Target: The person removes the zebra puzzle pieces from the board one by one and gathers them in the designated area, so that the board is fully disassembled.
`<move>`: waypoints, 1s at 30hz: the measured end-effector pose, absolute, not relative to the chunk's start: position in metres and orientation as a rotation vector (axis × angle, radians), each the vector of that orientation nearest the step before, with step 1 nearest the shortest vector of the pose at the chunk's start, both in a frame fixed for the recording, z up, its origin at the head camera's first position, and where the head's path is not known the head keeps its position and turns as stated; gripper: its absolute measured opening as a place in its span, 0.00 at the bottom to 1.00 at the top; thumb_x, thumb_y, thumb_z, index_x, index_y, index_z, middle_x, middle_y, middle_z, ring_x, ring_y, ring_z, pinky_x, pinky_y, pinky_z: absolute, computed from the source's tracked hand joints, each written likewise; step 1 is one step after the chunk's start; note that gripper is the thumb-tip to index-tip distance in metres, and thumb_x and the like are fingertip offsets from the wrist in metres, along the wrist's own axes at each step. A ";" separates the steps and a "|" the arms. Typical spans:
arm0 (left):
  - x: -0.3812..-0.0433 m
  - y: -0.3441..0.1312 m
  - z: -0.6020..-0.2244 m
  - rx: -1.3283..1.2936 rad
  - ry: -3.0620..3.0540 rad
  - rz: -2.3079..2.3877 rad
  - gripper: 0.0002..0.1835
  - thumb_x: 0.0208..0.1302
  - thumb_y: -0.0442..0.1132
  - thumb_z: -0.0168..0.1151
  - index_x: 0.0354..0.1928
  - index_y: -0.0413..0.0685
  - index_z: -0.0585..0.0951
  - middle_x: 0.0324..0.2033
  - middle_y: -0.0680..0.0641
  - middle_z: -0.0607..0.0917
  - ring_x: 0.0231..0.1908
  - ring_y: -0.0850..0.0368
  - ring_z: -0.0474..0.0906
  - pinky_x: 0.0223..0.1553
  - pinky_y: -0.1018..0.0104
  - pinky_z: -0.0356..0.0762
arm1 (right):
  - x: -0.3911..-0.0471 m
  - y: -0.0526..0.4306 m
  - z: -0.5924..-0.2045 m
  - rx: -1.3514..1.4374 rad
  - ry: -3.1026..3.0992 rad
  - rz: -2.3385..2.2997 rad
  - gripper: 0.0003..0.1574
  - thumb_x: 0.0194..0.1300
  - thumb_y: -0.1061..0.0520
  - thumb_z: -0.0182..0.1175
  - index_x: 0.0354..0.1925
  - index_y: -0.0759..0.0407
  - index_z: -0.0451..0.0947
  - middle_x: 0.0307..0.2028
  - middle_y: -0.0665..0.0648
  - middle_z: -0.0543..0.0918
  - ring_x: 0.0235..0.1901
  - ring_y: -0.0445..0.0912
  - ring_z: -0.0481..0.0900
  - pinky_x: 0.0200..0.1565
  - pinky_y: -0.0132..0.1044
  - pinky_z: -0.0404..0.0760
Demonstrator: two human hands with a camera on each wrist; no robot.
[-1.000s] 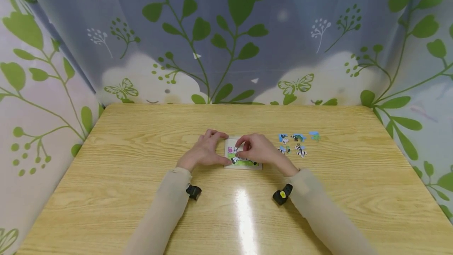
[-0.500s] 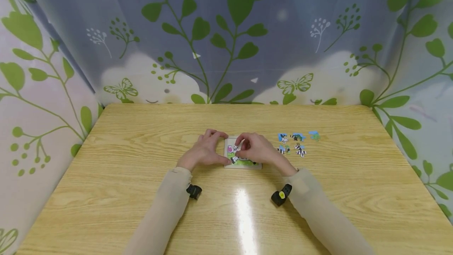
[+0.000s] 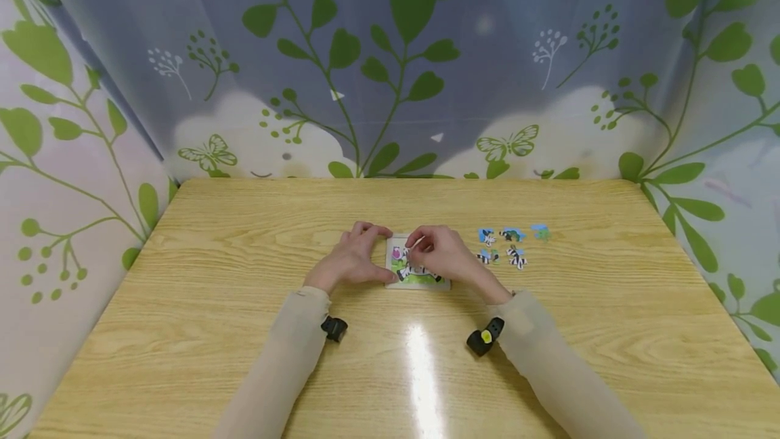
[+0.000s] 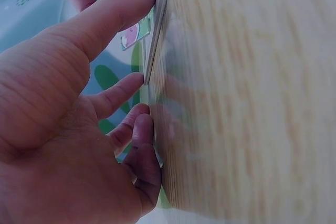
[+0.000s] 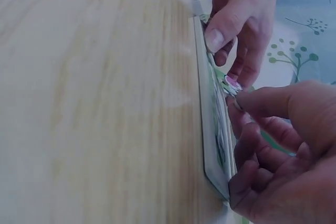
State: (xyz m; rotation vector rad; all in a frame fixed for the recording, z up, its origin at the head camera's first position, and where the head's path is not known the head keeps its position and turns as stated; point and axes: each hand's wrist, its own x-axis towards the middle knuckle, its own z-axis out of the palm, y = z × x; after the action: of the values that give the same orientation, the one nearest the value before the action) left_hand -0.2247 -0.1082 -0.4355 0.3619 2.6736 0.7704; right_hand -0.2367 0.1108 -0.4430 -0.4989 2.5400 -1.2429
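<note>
Fingers: R hand [image 3: 443, 253] tight on puzzle pc [image 4: 135, 34], pink end L, axis unclear; L hand [image 3: 352, 257] wide

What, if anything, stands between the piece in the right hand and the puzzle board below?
Nothing visible: the right hand pinches the pink-marked piece over the puzzle board. The left hand sits at the board's left edge and the loose pieces lie off to the right. The right hand hides part of the board, though.

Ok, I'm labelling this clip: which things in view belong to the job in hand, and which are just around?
Likely the job:
jigsaw tray
jigsaw piece pinched in right hand
five loose jigsaw pieces

Just around:
wood-grain table
leaf-print curtain
two wrist cameras
</note>
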 end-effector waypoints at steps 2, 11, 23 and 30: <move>-0.225 -0.108 -0.436 0.361 2.675 0.770 0.44 0.55 0.55 0.76 0.73 0.59 0.68 0.75 0.43 0.61 0.67 0.39 0.63 0.67 0.41 0.68 | -0.237 0.113 -0.443 -0.474 2.527 -1.278 0.08 0.67 0.59 0.64 0.45 0.56 0.83 0.37 0.56 0.86 0.33 0.45 0.79 0.34 0.36 0.76; -0.225 -0.106 -0.437 0.365 2.680 0.757 0.45 0.54 0.56 0.77 0.73 0.59 0.68 0.75 0.43 0.61 0.66 0.40 0.63 0.66 0.42 0.68 | -0.234 0.146 -0.438 -0.451 2.478 -1.376 0.10 0.69 0.57 0.64 0.47 0.57 0.83 0.39 0.57 0.86 0.36 0.47 0.81 0.36 0.36 0.77; -0.223 -0.109 -0.433 0.441 2.682 0.709 0.45 0.57 0.55 0.75 0.75 0.55 0.66 0.75 0.42 0.61 0.67 0.39 0.62 0.66 0.41 0.68 | -0.229 0.210 -0.434 -0.374 2.530 -1.383 0.13 0.70 0.57 0.65 0.50 0.61 0.82 0.40 0.61 0.86 0.37 0.52 0.82 0.35 0.34 0.78; -0.223 -0.110 -0.432 0.477 2.687 0.728 0.44 0.58 0.55 0.74 0.74 0.54 0.67 0.73 0.41 0.63 0.65 0.39 0.63 0.65 0.41 0.69 | -0.222 0.250 -0.428 -0.290 2.607 -1.325 0.16 0.71 0.52 0.65 0.51 0.60 0.81 0.42 0.61 0.85 0.35 0.48 0.82 0.34 0.34 0.78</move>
State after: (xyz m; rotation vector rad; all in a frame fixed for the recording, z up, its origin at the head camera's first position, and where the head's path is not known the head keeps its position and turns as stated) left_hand -0.2232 -0.1102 -0.4319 0.4771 2.6872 0.7284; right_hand -0.2219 0.2501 -0.4282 -0.2902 2.6072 -1.3253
